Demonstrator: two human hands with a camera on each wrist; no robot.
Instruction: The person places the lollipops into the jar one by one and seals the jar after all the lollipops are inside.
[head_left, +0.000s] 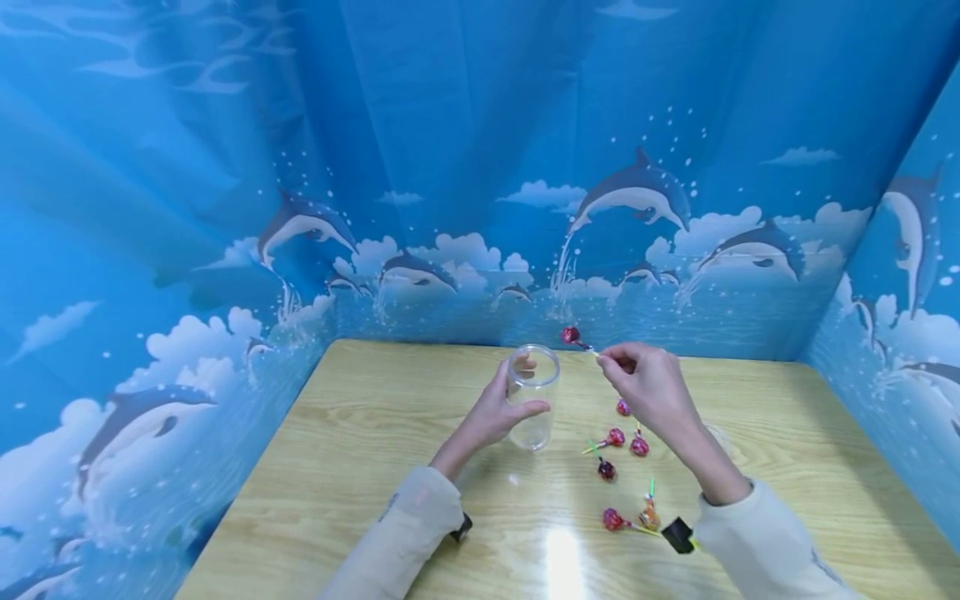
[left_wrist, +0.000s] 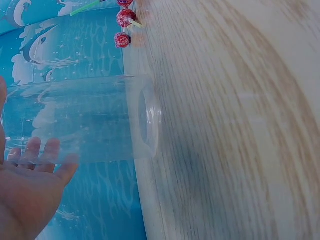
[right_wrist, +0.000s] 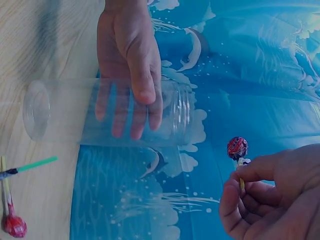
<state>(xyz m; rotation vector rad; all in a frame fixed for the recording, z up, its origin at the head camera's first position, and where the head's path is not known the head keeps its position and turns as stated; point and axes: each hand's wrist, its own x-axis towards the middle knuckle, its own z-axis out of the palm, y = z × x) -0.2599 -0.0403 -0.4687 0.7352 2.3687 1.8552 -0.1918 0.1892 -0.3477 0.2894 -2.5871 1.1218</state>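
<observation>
A clear, lidless plastic jar (head_left: pixel 534 417) stands upright on the wooden table, with my left hand (head_left: pixel 498 408) wrapped around its side. In the right wrist view, the left thumb lies across the near wall of the jar (right_wrist: pixel 65 112) and the fingers show through from behind. To the right of the jar's rim, my right hand (head_left: pixel 648 387) pinches a red-wrapped lollipop (head_left: pixel 572 335) by its yellow stick, candy end up and pointing left. No candy shows inside the jar.
Several wrapped lollipops lie on the table right of the jar, among them a dark one (head_left: pixel 607 471), an orange one (head_left: pixel 649 518) and a red one (head_left: pixel 612 519). A round clear lid (head_left: pixel 718 435) lies partly behind the right forearm. Blue dolphin-print curtains (head_left: pixel 450 167) border the table (head_left: pixel 360 467).
</observation>
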